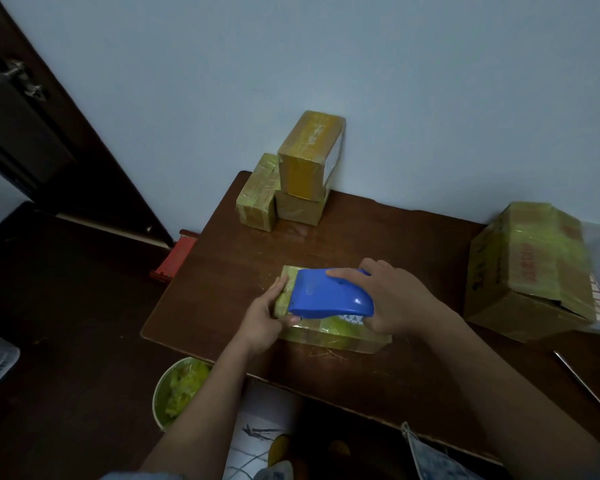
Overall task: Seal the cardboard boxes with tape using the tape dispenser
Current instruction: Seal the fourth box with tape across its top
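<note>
Squarely on the flat cardboard box [329,332], near the front-left part of the dark wooden table [378,244]: the blue tape dispenser [329,296], gripped from the right by the right hand [395,299], index finger laid along its top, remaining fingers and thumb wrapped round its rear end. Nose of the dispenser pointing left, close to the box's left end. Holding that left end, the left hand [264,320]: fingers curled over the far side, thumb pressed against the near edge, just below the dispenser's front (box pinched between thumb and fingers, not merely touched). Glossy tape already across the box top; a white label partly visible under the dispenser's body.

Edges and room: box lying well inside the table's front edge, with bare tabletop between it and the stack of three taped boxes [291,181] against the wall at the back. To the right, well apart from the hands, a large taped carton [530,268] at the table's right side. Near the right front edge, a thin metal rod [582,382]. Beyond the table's left edge, lower down, a round bin [177,389] with crumpled tape scraps, and a red object [174,258] just beside the table's left side.
</note>
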`<state>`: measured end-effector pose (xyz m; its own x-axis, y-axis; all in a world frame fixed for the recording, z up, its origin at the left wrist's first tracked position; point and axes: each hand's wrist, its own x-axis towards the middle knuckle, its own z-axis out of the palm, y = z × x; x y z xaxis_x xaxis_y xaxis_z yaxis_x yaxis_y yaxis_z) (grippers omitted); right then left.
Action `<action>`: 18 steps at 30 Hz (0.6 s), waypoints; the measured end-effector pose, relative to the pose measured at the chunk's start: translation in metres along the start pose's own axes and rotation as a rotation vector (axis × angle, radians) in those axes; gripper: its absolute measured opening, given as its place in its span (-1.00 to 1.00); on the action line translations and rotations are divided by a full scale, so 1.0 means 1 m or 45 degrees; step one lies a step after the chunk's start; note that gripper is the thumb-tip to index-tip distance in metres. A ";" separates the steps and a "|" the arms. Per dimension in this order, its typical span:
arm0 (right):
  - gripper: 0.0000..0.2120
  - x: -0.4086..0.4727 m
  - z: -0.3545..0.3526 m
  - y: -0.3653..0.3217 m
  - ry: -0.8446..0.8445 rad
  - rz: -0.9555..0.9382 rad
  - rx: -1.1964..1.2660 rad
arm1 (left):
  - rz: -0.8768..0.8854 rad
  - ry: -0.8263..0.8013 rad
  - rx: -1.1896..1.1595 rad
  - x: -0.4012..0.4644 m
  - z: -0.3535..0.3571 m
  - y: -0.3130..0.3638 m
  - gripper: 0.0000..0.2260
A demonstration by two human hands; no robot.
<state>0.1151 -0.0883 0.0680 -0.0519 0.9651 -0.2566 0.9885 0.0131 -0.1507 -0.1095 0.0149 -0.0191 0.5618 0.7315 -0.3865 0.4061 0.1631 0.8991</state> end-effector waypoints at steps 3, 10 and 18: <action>-0.23 0.000 0.001 0.001 -0.024 0.041 0.123 | -0.033 0.018 -0.046 -0.001 0.001 0.002 -0.23; -0.19 -0.003 -0.007 0.011 -0.058 0.013 0.122 | -0.059 0.067 -0.056 -0.006 0.004 0.006 -0.27; -0.12 -0.015 -0.013 0.029 -0.048 0.050 0.055 | -0.057 0.064 -0.032 -0.004 0.003 0.003 -0.27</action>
<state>0.1464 -0.0990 0.0795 -0.0191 0.9541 -0.2988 0.9829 -0.0368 -0.1805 -0.1083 0.0101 -0.0152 0.5062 0.7554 -0.4161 0.4117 0.2123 0.8863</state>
